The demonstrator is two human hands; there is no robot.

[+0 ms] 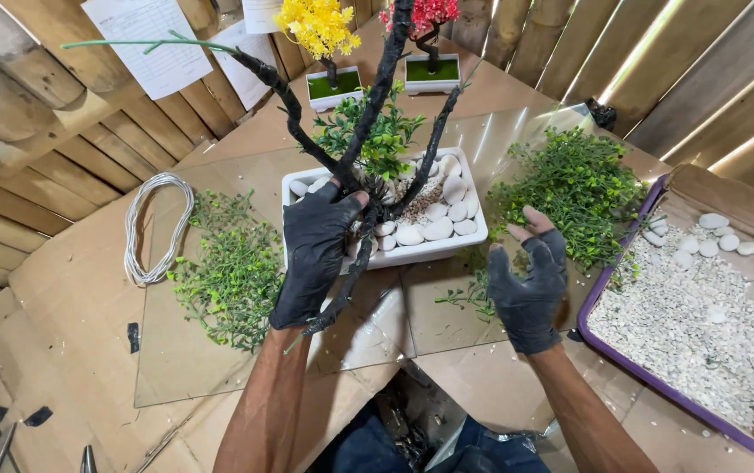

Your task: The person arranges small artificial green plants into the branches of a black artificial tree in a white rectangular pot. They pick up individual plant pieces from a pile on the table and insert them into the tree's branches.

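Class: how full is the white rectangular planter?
Nearly full: white planter holds white pebbles and gravel up to its rim, around the black branches.

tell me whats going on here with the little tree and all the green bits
A person in black gloves is working on an artificial tree set in a white pot filled with white stones. The left hand grips a black branch near the base. The right hand hovers open beside the pot, holding nothing. Loose green sprigs lie on both sides, a wire coil sits to the left, and a tray of gravel to the right.
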